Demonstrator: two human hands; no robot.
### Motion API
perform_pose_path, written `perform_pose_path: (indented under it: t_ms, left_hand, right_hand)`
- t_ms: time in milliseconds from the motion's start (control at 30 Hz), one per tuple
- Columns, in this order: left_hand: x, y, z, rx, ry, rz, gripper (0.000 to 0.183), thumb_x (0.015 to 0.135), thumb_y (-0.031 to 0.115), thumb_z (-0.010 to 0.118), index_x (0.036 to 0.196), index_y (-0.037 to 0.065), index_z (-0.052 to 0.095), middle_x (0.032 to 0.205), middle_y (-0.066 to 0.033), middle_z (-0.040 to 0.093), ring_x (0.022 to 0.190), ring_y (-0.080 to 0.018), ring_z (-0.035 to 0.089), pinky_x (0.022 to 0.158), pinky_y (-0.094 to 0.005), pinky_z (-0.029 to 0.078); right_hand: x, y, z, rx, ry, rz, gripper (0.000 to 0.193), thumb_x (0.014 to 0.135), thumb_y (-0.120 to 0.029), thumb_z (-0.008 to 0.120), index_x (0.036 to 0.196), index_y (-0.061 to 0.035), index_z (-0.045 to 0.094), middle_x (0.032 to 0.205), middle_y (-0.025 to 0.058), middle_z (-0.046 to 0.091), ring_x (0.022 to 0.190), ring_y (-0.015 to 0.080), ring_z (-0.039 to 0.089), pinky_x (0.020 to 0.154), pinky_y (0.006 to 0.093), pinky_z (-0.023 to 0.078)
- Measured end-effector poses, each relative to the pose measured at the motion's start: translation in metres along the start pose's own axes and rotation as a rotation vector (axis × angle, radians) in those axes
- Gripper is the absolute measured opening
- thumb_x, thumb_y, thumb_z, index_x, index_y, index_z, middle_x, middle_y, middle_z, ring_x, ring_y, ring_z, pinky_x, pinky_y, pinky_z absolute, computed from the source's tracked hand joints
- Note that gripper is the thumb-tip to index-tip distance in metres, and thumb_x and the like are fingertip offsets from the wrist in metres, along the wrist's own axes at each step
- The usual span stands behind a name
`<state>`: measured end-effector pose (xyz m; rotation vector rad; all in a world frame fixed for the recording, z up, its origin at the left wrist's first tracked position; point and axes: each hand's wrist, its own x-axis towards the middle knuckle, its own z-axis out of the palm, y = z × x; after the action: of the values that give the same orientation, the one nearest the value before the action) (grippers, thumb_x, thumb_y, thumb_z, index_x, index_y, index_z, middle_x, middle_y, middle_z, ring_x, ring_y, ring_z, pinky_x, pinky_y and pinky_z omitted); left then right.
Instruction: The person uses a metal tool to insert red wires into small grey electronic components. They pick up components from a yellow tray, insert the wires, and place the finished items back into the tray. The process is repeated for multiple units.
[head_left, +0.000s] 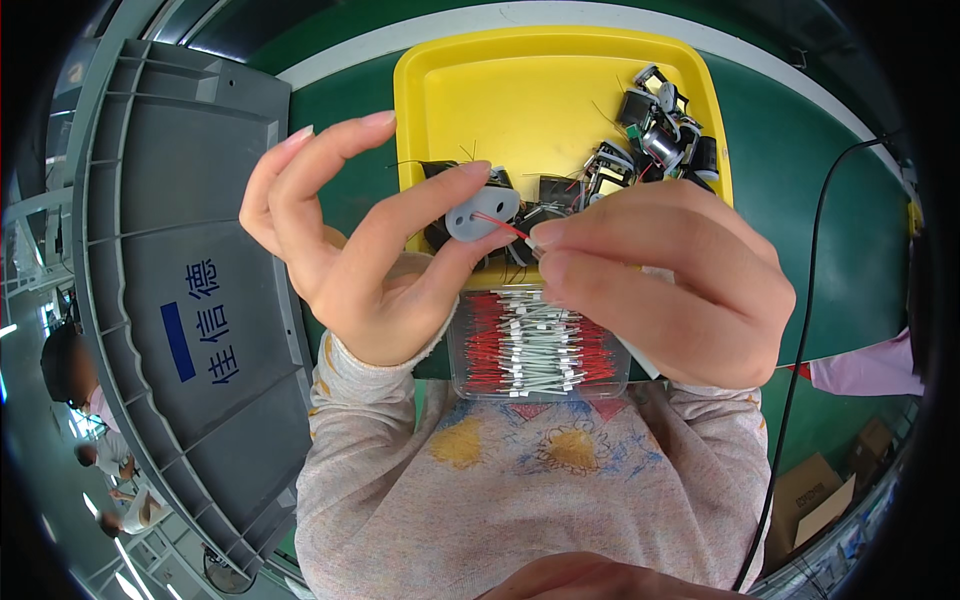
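Observation:
Between the thumb and index finger of my left hand [375, 255] is a small grey oval plastic part with holes [482, 222]; the other fingers of that hand are spread. A thin red wire [503, 224] runs from one of its holes to the fingertips of my right hand [680, 285], which is closed in a pinch on the wire. The wire's tip is hidden by those fingers. Below my hands stands a clear plastic box [459, 375] of red and white wires [540, 345] with small white ends.
Beyond my hands lies a yellow tray [490, 95] holding dark and metallic motor-like parts [665, 140] with thin wires. A large grey crate [215, 200] stands at left. A black cable [812, 250] runs down the right of the green table [850, 270]. Cardboard boxes [805, 490] sit lower right.

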<state>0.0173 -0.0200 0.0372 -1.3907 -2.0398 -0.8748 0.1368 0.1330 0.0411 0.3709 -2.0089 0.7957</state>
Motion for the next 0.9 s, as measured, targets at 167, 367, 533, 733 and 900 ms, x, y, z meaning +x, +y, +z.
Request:
perform_pose_path:
  t_ms: [167,367,533,733,900]
  left_hand:
    - [-0.001,0.001,0.002,0.012,0.010,0.004,0.034,0.047,0.015,0.072,0.080,0.014,0.072,0.112,-0.0049,0.054,0.113,-0.0254,0.038,0.093,-0.0389,0.032]
    - [-0.001,0.002,0.000,0.072,0.005,0.031,0.033,0.048,0.017,0.072,0.080,0.013,0.072,0.112,-0.0057,0.054,0.112,-0.0257,0.038,0.096,-0.0402,0.032]
    - [0.000,0.000,0.000,0.033,0.004,0.041,0.034,0.047,0.019,0.073,0.080,0.011,0.071,0.112,-0.0071,0.054,0.111,-0.0265,0.038,0.096,-0.0407,0.032]
    - [0.000,-0.001,-0.003,-0.077,-0.010,0.011,0.035,0.046,0.020,0.076,0.079,0.010,0.071,0.113,-0.0083,0.054,0.112,-0.0273,0.040,0.092,-0.0397,0.033]
    - [0.000,-0.001,-0.002,-0.088,-0.005,-0.003,0.036,0.044,0.017,0.077,0.078,0.009,0.071,0.114,-0.0085,0.053,0.112,-0.0271,0.041,0.090,-0.0388,0.033]
  right_hand:
    - [-0.001,-0.004,0.003,-0.016,0.033,0.013,0.026,0.054,-0.003,0.069,0.080,0.0001,0.064,0.080,0.0127,0.064,0.064,0.0210,0.061,0.053,0.0272,0.050]
    - [-0.003,-0.007,0.007,-0.044,0.027,0.003,0.030,0.052,-0.001,0.072,0.081,-0.0004,0.064,0.081,0.0123,0.063,0.065,0.0214,0.060,0.054,0.0275,0.051]
    - [-0.002,-0.011,0.009,-0.034,0.052,0.018,0.032,0.050,-0.001,0.072,0.081,0.0000,0.063,0.082,0.0128,0.063,0.066,0.0219,0.061,0.055,0.0271,0.051]
    - [-0.004,-0.014,0.011,-0.010,0.125,0.059,0.037,0.049,0.003,0.075,0.083,0.0019,0.061,0.083,0.0148,0.063,0.069,0.0233,0.063,0.057,0.0271,0.052]
    - [-0.002,-0.015,0.005,-0.005,0.060,0.075,0.034,0.054,0.005,0.075,0.085,0.0029,0.060,0.081,0.0141,0.062,0.069,0.0236,0.064,0.057,0.0269,0.053]
